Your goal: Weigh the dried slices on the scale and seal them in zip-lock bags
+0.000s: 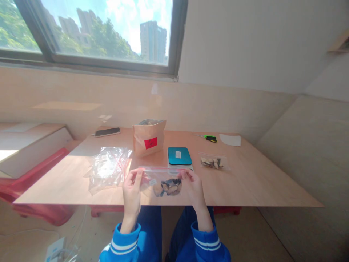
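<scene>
Between my two hands a clear zip bag point(148, 186) is stretched flat near the table's front edge. Dark and tan dried pieces point(171, 187) lie in its lower part, and a small white label is on its left side. My left hand point(132, 187) pinches the bag's upper left corner, thumb against fingers. On the upper right corner, my right hand point(194, 183) has the same kind of pinch. Just behind the bag sits a scale with a teal top point(184, 155); its front is partly hidden by the bag.
Left of my hands is a pile of clear zip bags point(109, 167). A brown paper pouch point(148, 140) with a red label stands open behind them. To the right lie a filled zip bag point(212, 162), screwdrivers point(209, 138) and white paper point(230, 139). A phone point(107, 132) rests at the back left.
</scene>
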`<state>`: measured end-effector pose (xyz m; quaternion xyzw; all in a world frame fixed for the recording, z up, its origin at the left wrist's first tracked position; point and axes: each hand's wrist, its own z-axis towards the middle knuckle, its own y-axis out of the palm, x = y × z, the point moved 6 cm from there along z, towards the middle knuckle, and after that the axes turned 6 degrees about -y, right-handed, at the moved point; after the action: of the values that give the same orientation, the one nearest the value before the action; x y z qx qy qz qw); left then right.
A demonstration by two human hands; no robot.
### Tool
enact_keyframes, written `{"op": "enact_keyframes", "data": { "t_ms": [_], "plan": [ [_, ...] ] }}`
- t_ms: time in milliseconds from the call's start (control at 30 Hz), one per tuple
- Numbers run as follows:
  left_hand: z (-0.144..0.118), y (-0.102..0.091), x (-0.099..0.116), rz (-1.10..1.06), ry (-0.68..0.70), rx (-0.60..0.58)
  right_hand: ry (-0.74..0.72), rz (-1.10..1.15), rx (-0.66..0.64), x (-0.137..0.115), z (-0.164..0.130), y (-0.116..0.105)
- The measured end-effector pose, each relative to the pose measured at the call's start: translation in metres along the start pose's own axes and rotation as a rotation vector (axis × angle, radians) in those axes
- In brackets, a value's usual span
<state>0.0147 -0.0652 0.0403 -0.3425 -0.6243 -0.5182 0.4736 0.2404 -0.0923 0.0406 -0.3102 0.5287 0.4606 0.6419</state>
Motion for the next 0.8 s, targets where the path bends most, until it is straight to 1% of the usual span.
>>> {"op": "enact_keyframes", "data": {
  "t_ms": [100, 333, 467, 667, 800],
  "plan": [
    [-0.0015, 0.0002, -0.001, -0.021, -0.013, 0.002, 0.058, 0.057, -0.072, 0.0033, -0.0024, 0.0002],
    [-0.0009, 0.0001, 0.0002, 0.062, -0.017, -0.038, 0.052, 0.069, 0.016, 0.0038, -0.0038, -0.0068],
    [-0.0002, 0.0001, 0.0036, 0.109, 0.006, -0.051, 0.032, 0.045, 0.021, -0.0003, -0.0051, -0.0076],
    [0.0011, -0.0023, 0.0065, 0.139, 0.022, -0.022, -0.018, 0.023, -0.008, -0.0015, -0.0063, -0.0046],
    [0.0009, -0.0022, 0.0077, 0.199, 0.044, -0.027, -0.029, 0.028, 0.038, 0.0053, -0.0067, -0.005]
  ]
}}
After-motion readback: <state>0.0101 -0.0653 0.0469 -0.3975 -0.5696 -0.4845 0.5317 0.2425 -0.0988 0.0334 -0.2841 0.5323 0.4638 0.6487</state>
